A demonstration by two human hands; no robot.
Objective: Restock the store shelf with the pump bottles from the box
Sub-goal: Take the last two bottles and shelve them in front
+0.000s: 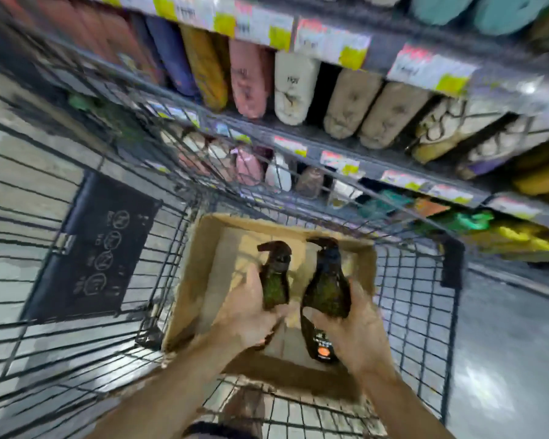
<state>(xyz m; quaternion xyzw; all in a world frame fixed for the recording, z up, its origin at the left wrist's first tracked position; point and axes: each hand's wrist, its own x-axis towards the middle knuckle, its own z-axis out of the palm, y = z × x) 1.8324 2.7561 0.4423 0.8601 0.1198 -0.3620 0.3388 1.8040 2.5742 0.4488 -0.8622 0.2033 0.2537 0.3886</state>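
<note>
An open cardboard box (197, 267) sits in a wire shopping cart (419, 299). Over the box I hold two dark green pump bottles with black pump heads. My left hand (244, 315) is shut on the smaller-looking left bottle (274, 280). My right hand (352, 324) is shut on the right bottle (327, 283), whose lower label shows an orange spot. Both pumps point away from me, toward the shelves. The picture is blurred by motion.
Store shelves (377, 147) run across the top and right, filled with pouches and bottles behind price tags. A dark sign panel (92, 248) hangs on the cart's left wall. Grey floor lies to the right of the cart.
</note>
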